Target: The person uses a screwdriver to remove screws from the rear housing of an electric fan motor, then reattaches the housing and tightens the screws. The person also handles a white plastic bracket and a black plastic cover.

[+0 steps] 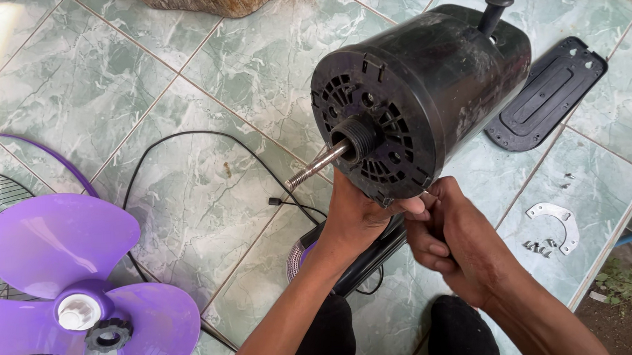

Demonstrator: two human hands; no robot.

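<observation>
Both hands, left hand [356,218], right hand [448,239], gripping dusty black ribbed plastic motor housing [418,90], steel shaft [315,163]

The fan motor housing [425,90] hides the fingertips of the left hand [356,221] under its lower rim. The purple fan blade [74,277] at 8 o'clock is cut by the bottom edge, and the wire grille [2,202] by the left edge. At 4 o'clock, the small screws [539,247] beside the white bracket [559,221] are too small to count. The brown object [212,2] at 12 o'clock is cut off.
</observation>
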